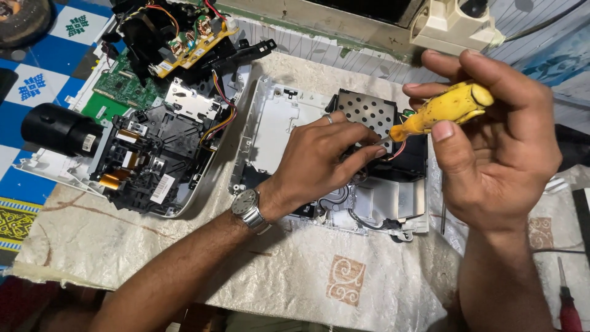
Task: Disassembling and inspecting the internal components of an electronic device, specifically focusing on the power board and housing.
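My right hand point(498, 141) grips a yellow-handled screwdriver point(444, 110), its tip pointing down-left toward a perforated metal plate point(369, 110) inside an opened white device shell point(270, 117). My left hand point(322, 163), with a ring and a metal wristwatch point(249, 209), rests on the shell. Its fingertips press by the plate's edge, next to the screwdriver tip. Red and black wires show under the tip.
A dismantled black projector chassis point(153, 154) with a lens barrel point(58, 129) and green circuit board point(123, 86) lies left. A yellow power board point(190, 43) sits behind. A beige power strip point(455, 24) is top right, and a red-handled tool point(568, 307) bottom right. A cream cloth point(307, 276) covers the table.
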